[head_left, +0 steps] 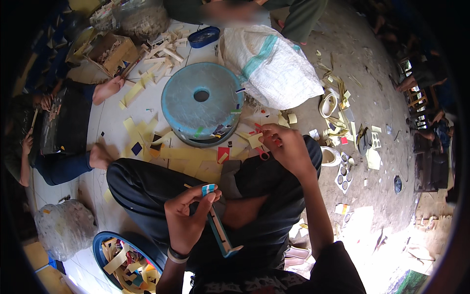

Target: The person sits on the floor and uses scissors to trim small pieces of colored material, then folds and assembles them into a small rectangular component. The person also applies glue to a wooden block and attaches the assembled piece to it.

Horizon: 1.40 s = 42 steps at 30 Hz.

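- Teal edging and a white-banded end mark the narrow stick (219, 227), pinched between the left hand's (188, 215) thumb and fingers above the lap.
- Its middle stretch shows pale, so the teal facing looks only partly done, the remainder apparently left.
- The right hand (288, 151) curls beside red-handled scissors (265, 156); whether it grips them, I cannot tell.
- Coloured cut pieces (224, 130) on the round blue stand (183, 100) seem unused so far.
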### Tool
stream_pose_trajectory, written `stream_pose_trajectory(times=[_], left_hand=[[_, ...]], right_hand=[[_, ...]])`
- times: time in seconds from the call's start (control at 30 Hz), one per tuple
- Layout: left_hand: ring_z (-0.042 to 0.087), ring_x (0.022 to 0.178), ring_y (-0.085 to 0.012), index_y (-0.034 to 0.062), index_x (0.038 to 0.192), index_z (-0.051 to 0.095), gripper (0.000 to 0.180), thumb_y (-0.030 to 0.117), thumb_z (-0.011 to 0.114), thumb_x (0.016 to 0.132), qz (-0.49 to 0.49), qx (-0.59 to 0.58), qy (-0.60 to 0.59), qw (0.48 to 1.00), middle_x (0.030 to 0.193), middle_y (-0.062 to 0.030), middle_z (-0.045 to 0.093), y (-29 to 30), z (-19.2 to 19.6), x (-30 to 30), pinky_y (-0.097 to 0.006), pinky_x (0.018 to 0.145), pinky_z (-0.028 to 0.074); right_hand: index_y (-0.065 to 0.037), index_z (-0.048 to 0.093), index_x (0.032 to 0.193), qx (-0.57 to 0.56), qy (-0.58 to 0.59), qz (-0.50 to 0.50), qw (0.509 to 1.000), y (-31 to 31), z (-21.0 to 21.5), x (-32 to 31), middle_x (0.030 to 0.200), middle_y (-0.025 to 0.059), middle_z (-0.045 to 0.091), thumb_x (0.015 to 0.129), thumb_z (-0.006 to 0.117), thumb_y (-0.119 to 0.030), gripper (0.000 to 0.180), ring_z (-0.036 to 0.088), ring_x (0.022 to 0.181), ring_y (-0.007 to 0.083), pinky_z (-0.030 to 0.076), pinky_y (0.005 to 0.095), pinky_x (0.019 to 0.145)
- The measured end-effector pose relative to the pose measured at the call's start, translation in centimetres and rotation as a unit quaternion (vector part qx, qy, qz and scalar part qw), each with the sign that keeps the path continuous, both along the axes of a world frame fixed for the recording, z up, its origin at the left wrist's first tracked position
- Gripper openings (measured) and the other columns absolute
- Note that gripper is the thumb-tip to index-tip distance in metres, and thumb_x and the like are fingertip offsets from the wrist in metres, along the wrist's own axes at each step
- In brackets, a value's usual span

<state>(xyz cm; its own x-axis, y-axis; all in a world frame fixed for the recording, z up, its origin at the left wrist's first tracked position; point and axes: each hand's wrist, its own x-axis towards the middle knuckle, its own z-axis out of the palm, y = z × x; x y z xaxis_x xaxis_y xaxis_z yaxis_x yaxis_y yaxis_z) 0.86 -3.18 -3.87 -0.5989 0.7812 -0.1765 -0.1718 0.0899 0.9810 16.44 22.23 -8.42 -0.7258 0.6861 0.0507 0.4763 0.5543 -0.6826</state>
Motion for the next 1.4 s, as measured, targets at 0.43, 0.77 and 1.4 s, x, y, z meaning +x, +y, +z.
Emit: stream_pose_trajectory(times=[0.43,0.77,1.4], left_hand=[[0.077,0.098,-0.0233,-0.0058,0.109,0.076,0.015,-0.003,0.075,0.094,0.056,0.093,-0.095,0.99,0.101,-0.0155,0.079,-0.2,-2.6,-1.1,-0.035,0.092,0.061],[0.076,0.102,-0.0238,-0.0046,0.108,0.076,0.014,-0.002,0.076,0.094,0.066,0.107,-0.102,0.987,0.103,-0.0154,0.079,-0.5,-2.2,-2.2,-0.034,0.088,0.06],[0.06,0.118,-0.0266,0.0043,0.13,0.06,0.024,0.015,0.057,0.108,-0.073,0.434,-0.583,0.683,0.119,-0.0104,0.059,-2.2,-3.1,-4.0,-0.037,0.1,0.061]], right_hand=[[-0.007,0.047,0.148,-0.005,-0.104,-0.005,0.995,2.2,-13.0,1.0,0.13,0.0217,0.062,0.072,0.088,-0.014,0.088,0.063,0.121,0.0422,0.053,0.0494,0.1],[-0.014,0.056,0.142,0.085,-0.123,0.023,0.989,1.5,-11.7,0.8,0.141,0.013,0.055,0.073,0.082,-0.003,0.074,0.058,0.124,0.0405,0.052,0.0505,0.101],[-0.012,0.054,0.144,0.185,-0.206,0.139,0.951,3.8,-8.7,-0.1,0.115,0.0162,0.064,0.081,0.071,0.003,0.066,0.061,0.113,0.0375,0.051,0.0478,0.096]])
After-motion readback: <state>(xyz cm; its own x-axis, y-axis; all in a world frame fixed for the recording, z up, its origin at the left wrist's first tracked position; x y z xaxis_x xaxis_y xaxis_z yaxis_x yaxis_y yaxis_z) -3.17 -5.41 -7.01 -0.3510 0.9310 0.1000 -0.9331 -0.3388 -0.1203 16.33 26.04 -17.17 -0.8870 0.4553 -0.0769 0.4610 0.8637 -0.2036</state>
